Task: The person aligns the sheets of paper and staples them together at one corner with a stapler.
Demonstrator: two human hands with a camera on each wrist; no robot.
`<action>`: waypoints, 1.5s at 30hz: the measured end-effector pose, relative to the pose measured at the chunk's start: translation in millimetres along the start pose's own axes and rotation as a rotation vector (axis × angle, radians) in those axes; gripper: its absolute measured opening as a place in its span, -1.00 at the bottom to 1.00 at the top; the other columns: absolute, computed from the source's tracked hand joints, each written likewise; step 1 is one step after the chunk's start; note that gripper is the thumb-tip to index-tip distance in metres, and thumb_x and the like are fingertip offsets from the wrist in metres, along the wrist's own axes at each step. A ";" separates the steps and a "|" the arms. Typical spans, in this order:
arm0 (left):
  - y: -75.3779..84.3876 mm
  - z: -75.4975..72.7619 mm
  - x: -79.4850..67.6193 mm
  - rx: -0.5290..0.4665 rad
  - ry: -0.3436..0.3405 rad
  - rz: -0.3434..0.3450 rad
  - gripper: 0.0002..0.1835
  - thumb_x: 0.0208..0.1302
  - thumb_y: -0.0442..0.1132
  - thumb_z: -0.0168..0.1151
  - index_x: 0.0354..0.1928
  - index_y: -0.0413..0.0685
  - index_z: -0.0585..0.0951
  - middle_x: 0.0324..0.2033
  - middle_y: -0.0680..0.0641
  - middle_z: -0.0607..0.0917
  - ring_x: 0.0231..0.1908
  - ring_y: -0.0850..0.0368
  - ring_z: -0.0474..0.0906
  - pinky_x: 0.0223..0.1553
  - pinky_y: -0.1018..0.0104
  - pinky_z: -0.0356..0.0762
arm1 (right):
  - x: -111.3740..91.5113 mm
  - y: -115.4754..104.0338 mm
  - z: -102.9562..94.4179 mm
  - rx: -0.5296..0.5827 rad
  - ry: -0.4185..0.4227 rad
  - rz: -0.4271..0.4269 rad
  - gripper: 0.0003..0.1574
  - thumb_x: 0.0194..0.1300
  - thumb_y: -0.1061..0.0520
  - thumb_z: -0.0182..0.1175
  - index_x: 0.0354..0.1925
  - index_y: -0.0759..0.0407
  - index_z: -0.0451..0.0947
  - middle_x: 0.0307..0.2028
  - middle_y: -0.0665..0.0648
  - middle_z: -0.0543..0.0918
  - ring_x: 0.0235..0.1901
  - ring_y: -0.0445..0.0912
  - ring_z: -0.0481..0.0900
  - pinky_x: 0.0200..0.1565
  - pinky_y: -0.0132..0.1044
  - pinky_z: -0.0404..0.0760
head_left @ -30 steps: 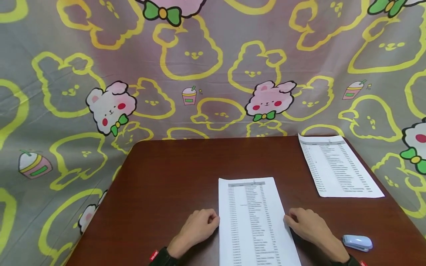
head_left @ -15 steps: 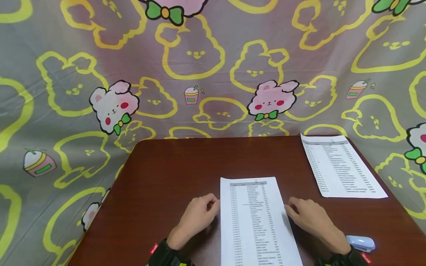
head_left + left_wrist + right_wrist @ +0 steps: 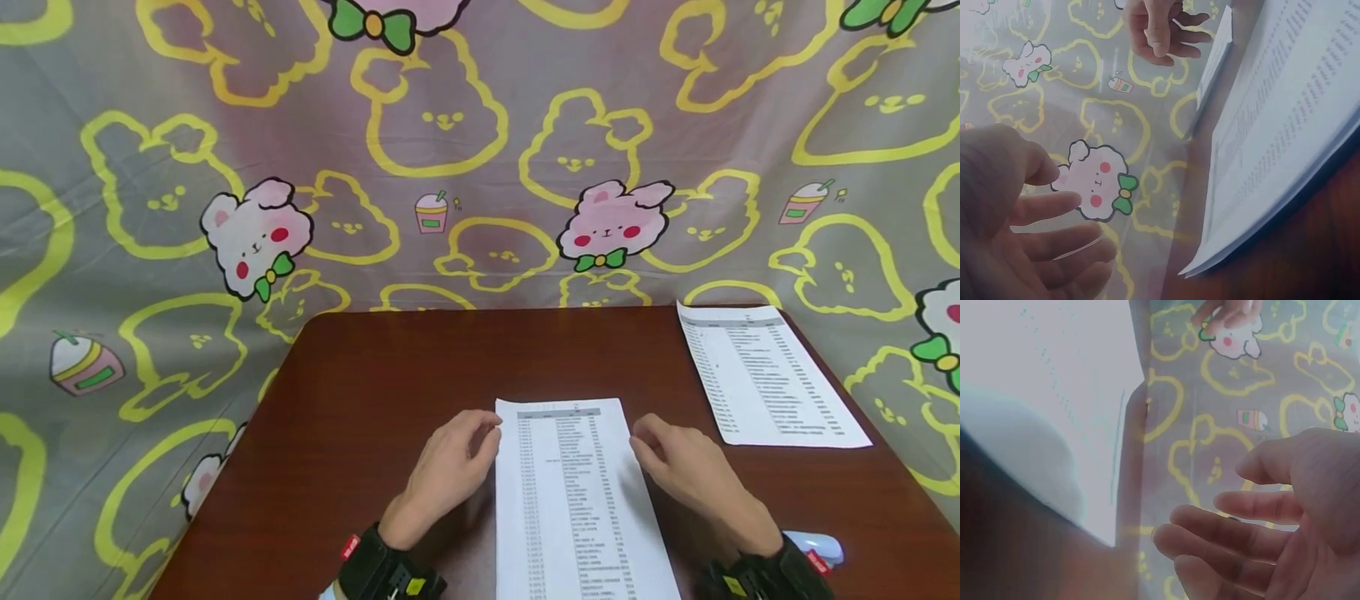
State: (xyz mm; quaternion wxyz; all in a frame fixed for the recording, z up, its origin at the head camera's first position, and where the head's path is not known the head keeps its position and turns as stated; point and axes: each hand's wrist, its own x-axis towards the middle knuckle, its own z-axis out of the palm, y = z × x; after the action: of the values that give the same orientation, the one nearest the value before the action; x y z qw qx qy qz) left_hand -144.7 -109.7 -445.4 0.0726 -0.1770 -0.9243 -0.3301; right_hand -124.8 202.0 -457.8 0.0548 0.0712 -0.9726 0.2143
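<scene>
A: I've got your feed up. Where's the paper?

B: Right there, the printed paper stack (image 3: 570,508), lying on the brown table (image 3: 390,375) between both hands!

A: And the hands?

B: Left hand (image 3: 450,467) at its upper left edge, right hand (image 3: 690,467) just beside its upper right edge, thumbs turned inward, both wrists angled toward the paper. From my wrist views the fingers of each are loosely bent, a little apart, clamped on nothing. Are the fingertips touching paper? I can't tell.

A: Which way does the stack point?

B: Away from the person! Its long axis runs toward the patterned curtain (image 3: 480,192), grey header band at the far end.

A: What am I missing?

B: The near end, cut off by the bottom of my head view. The print's too small to read, and my right wrist view washes much of it pale. Farther out, a pale blue object (image 3: 823,547) is partly hidden behind the right wristband (image 3: 776,575).

A: And top right?

B: A second printed sheet (image 3: 768,383), tilted, near the table's far right corner.
</scene>
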 end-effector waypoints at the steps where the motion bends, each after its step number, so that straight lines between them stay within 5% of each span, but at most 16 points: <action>1: 0.6 0.1 1.1 -0.004 0.012 0.014 -0.70 0.38 -0.09 0.15 0.08 0.04 0.60 0.02 0.01 0.68 -0.23 0.22 0.55 -0.24 0.34 0.53 | 0.8 -0.7 -1.2 0.001 0.003 -0.008 -0.87 0.33 0.03 0.19 -0.18 0.03 0.56 -0.59 -0.13 0.51 -0.61 -0.24 0.37 -0.53 -0.37 0.33; 7: 2.4 2.3 6.0 -0.031 0.052 0.092 -0.63 0.38 -0.09 0.16 0.19 0.04 0.54 0.24 -0.01 0.56 0.16 0.07 0.55 0.11 0.09 0.56 | 4.6 -4.7 -6.2 -0.001 0.021 -0.045 -0.78 0.32 0.01 0.22 -0.12 0.06 0.57 -0.48 -0.10 0.62 -0.54 -0.24 0.42 -0.48 -0.37 0.37; 13: 7.0 2.6 12.2 -0.050 0.094 0.150 -0.62 0.38 -0.11 0.16 0.19 0.00 0.54 0.32 -0.05 0.49 0.27 0.01 0.48 0.17 0.03 0.52 | 9.5 -4.3 -10.3 -0.012 0.067 -0.097 -0.71 0.33 0.01 0.20 -0.04 0.09 0.57 -0.31 0.00 0.71 -0.45 -0.21 0.50 -0.37 -0.30 0.48; 20: 12.9 0.0 20.5 -0.082 0.042 0.137 -0.43 0.39 0.00 0.13 0.40 0.10 0.36 0.48 0.02 0.26 0.45 0.01 0.22 0.29 -0.11 0.34 | 14.5 -2.2 -18.2 -0.006 0.072 -0.128 -0.52 0.36 -0.02 0.18 0.17 0.14 0.49 -0.03 0.17 0.71 -0.16 0.01 0.68 -0.15 -0.03 0.62; 26: 24.3 0.8 31.4 -0.103 -0.037 0.143 -0.33 0.41 0.07 0.06 0.51 0.20 0.17 0.53 0.07 0.09 0.54 0.09 -0.02 0.37 -0.22 0.16 | 16.5 -2.5 -25.4 0.001 0.073 -0.128 -0.46 0.37 -0.01 0.17 0.25 0.13 0.43 -0.01 0.21 0.71 -0.09 0.08 0.68 -0.11 0.03 0.61; 41: 50.5 9.1 52.8 -0.158 -0.051 0.257 -0.29 0.43 0.05 0.04 0.54 0.23 0.06 0.56 0.08 -0.05 0.55 0.10 -0.14 0.39 -0.23 0.09 | 23.4 -1.3 -40.7 -0.023 0.062 -0.106 -0.34 0.40 -0.04 0.12 0.38 0.09 0.31 0.10 0.25 0.66 0.00 0.17 0.64 -0.10 0.07 0.58; 45: 57.5 13.5 57.6 -0.142 -0.063 0.252 -0.28 0.42 0.10 0.03 0.54 0.26 0.04 0.56 0.10 -0.05 0.55 0.09 -0.12 0.38 -0.23 0.11 | 24.4 1.8 -43.5 -0.027 0.066 -0.115 -0.32 0.38 -0.03 0.16 0.39 0.11 0.31 -0.15 0.16 0.73 -0.26 0.03 0.64 -0.23 -0.10 0.55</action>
State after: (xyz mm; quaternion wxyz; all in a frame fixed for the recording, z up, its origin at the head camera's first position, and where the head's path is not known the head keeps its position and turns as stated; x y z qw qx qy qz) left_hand -176.7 -43.8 -407.7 0.0718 -0.3067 -0.8709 -0.3773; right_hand -145.7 219.3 -415.9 0.1002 0.1191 -0.9674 0.1998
